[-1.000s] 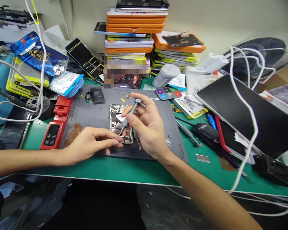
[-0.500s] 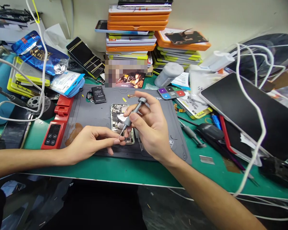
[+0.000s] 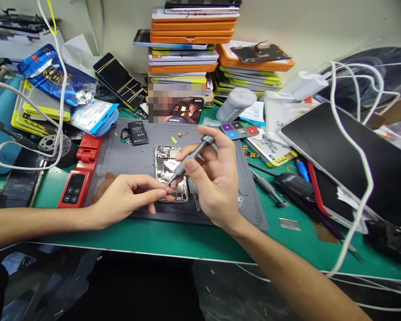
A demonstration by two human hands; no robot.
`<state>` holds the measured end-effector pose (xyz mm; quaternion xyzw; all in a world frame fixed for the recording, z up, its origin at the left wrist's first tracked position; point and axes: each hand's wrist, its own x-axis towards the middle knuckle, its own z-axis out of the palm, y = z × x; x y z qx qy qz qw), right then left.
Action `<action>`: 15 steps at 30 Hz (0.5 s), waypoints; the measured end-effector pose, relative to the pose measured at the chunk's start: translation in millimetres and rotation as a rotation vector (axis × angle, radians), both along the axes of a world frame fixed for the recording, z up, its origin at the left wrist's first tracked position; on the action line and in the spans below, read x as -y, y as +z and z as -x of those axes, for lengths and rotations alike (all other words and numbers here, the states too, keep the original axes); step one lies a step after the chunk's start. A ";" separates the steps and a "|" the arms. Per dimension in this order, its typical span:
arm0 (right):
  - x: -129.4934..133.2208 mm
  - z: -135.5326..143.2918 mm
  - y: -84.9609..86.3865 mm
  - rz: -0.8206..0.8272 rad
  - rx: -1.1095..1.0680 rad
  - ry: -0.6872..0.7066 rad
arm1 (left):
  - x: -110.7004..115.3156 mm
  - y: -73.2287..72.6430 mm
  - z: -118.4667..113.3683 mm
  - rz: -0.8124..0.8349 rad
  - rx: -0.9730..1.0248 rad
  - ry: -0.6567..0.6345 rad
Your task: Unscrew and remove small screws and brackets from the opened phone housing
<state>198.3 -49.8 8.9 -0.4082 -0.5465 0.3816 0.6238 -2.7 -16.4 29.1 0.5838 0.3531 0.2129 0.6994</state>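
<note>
My right hand (image 3: 217, 183) is closed around a grey screwdriver (image 3: 187, 162), its cap under the index finger. The screwdriver slants down to the left, its thin tip at the fingertips of my left hand (image 3: 127, 200). Those left fingers are pinched together; whatever sits between them is too small to make out. Just behind both hands an opened phone (image 3: 159, 156) lies on the grey work mat (image 3: 120, 158), its inner parts exposed and partly covered by my fingers. Beside it, another slim tool (image 3: 196, 200) is mostly hidden by my right hand.
A black battery (image 3: 138, 133) lies at the mat's back left, a red device (image 3: 74, 188) at its left edge. Another screwdriver (image 3: 267, 187) and a dark tablet-like panel (image 3: 347, 160) lie right. Stacked orange boxes (image 3: 192, 35) stand behind; a white cable (image 3: 352, 151) hangs at right.
The screwdriver's handle end has swung slightly to the right with my right hand, so it leans lower. My left hand keeps its pinch at the tip, almost unmoved.
</note>
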 end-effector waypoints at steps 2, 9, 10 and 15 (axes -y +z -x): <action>0.8 0.0 -1.0 -0.031 0.035 -0.010 | -0.4 0.8 -0.8 -0.004 -0.001 -0.001; 0.8 0.6 -4.7 -0.032 0.048 -0.026 | -1.5 -1.7 0.8 -0.036 -0.040 -0.007; 0.8 0.7 -4.6 -0.027 0.049 -0.030 | -1.4 -2.1 1.2 -0.041 -0.047 -0.008; 1.3 -0.1 -3.4 -0.037 0.066 -0.022 | -0.9 -3.7 2.1 -0.064 -0.065 -0.017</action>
